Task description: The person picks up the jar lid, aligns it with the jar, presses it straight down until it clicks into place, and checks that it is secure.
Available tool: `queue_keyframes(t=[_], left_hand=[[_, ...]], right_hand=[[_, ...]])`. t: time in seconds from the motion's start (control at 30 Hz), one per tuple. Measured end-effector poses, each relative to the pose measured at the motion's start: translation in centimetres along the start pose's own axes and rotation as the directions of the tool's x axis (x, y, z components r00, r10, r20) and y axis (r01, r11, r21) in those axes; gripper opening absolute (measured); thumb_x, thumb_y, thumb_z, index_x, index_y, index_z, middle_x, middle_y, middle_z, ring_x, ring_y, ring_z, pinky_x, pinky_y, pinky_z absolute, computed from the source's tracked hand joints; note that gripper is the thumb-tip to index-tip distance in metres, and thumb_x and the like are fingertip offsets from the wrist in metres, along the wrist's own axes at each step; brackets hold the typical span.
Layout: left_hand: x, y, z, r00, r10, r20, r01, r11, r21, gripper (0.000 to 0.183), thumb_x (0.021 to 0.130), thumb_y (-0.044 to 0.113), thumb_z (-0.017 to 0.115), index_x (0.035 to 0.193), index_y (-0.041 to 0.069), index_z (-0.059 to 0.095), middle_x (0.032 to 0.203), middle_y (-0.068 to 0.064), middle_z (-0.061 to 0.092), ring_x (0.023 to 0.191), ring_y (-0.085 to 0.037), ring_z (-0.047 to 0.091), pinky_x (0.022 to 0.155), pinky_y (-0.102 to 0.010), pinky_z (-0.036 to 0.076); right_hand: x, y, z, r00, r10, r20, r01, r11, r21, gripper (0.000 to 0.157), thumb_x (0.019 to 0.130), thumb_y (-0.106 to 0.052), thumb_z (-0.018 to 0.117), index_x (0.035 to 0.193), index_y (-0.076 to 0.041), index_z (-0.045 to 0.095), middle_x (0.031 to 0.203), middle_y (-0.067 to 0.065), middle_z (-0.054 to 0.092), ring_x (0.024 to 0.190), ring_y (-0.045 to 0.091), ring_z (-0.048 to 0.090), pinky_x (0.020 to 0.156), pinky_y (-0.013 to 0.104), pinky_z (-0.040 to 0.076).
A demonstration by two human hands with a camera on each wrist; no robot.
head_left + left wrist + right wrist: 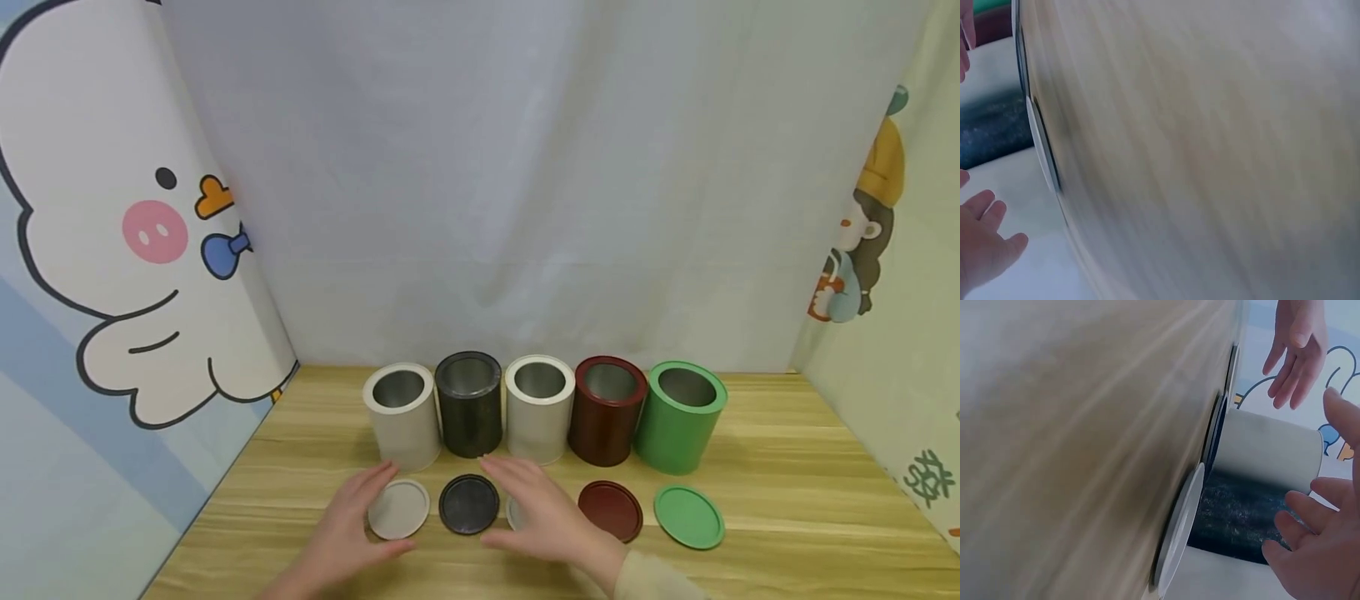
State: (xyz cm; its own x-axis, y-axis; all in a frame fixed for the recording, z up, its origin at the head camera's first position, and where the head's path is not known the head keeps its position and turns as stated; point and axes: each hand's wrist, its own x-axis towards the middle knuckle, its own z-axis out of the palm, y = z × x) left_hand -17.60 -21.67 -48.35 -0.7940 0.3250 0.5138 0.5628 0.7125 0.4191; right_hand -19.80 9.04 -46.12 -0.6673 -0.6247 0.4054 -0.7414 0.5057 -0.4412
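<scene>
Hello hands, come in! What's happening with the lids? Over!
Left hand, right hand: holding nothing. Five lids flat on table, before five uncovered cans. In head view, right hand partly hides middle lid.

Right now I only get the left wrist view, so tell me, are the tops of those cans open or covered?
Observer: Open. The head view shows the uncovered mouths of all five cans.
Operator: Is anything lying in front of the green can?
Observer: Yes, a green lid lies flat on the table there.
Operator: And is the right grip holding anything?
Observer: No, the right wrist view shows it empty, with the fingers apart.
</scene>
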Motion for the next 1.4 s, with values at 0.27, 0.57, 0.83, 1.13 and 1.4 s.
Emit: queue_keyframes(t=[0.27,0.57,0.83,1.13,1.4], left_hand=[[-0.3,-1.7,-0.4,1.000,0.019,-0.005,-0.019,1.000,-0.023,0.087,0.063,0.042,0.092,0.131,-0.003,0.060,0.129,-0.023,0.060,0.116,-0.043,0.056,0.092,-0.063,0.046],[-0.6,-3.0,-0.4,1.000,0.014,0.018,-0.013,0.999,-0.036,0.086,0.062,0.038,0.093,0.130,-0.003,0.060,0.128,-0.020,0.062,0.115,-0.041,0.057,0.092,-0.061,0.047],[-0.9,-3.5,0.0,0.998,0.034,0.049,-0.032,0.999,-0.042,0.086,0.061,0.036,0.094,0.131,-0.001,0.060,0.128,-0.018,0.061,0.115,-0.040,0.057,0.092,-0.060,0.048],[-0.9,-4.8,-0.1,0.997,0.035,0.068,-0.033,0.999,-0.028,0.089,0.060,0.040,0.094,0.131,-0.002,0.060,0.128,-0.017,0.063,0.114,-0.041,0.057,0.091,-0.061,0.047],[-0.9,-5.0,-0.4,0.987,-0.011,0.158,0.017,0.999,-0.036,0.089,0.065,0.044,0.092,0.134,-0.002,0.058,0.130,-0.016,0.062,0.116,-0.039,0.058,0.095,-0.057,0.046]], right_hand=[[2.1,-0.7,0.7,0.999,-0.021,0.038,0.020,1.000,0.010,0.081,0.079,-0.035,0.085,0.145,-0.006,0.050,0.144,0.011,0.052,0.130,0.029,0.048,0.105,0.047,0.042],[4.3,-0.5,2.6,0.993,-0.036,0.113,0.043,0.997,-0.060,0.081,0.079,-0.038,0.084,0.145,-0.006,0.049,0.142,0.009,0.053,0.128,0.025,0.048,0.107,0.040,0.041],[5.6,-0.4,4.2,0.984,-0.025,0.176,0.046,0.992,-0.117,0.080,0.080,-0.042,0.082,0.145,-0.007,0.051,0.141,0.007,0.054,0.127,0.024,0.048,0.105,0.035,0.042],[7.1,-0.6,5.2,0.978,0.001,0.210,0.030,0.989,-0.144,0.076,0.079,-0.041,0.083,0.142,-0.008,0.055,0.141,0.005,0.055,0.126,0.023,0.050,0.103,0.032,0.044],[7.6,-0.1,6.1,0.960,0.018,0.279,0.028,0.987,-0.159,0.073,0.080,-0.044,0.081,0.141,-0.011,0.057,0.139,0.006,0.057,0.126,0.023,0.051,0.103,0.032,0.044]])
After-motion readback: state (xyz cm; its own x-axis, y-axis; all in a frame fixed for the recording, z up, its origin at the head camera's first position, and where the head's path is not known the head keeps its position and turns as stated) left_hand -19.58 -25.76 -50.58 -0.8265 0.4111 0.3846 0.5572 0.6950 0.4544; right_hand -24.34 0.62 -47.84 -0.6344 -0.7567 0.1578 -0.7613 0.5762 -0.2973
